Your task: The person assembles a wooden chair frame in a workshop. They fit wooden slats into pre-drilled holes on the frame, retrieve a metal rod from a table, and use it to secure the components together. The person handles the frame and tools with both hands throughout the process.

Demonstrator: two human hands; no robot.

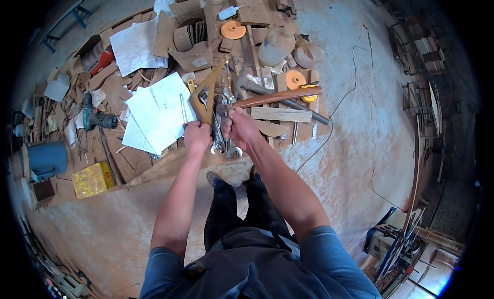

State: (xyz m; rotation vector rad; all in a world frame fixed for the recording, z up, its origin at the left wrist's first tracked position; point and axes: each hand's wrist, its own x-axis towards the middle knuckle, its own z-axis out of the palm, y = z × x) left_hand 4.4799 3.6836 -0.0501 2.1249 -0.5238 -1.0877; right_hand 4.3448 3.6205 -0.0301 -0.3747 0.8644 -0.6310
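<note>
My left hand (197, 137) is closed around the lower end of a light wooden strip (210, 91) that slants up and away over the cluttered board. My right hand (239, 127) grips the near end of a long reddish-brown wooden slat (280, 97) that runs out to the right. The two pieces meet between my hands in a narrow V. Several steel wrenches (226, 145) lie just under and between my hands. A pale short plank (281, 114) rests right of my right hand.
White paper sheets (154, 109) lie left of my hands, with a green cordless drill (95, 118) beyond. A yellow box (92, 179) and blue bucket (46, 159) sit at the left. Orange discs (233, 30), a plastic jug (275, 46), a floor cable (360, 93) and a machine (391, 242) surround.
</note>
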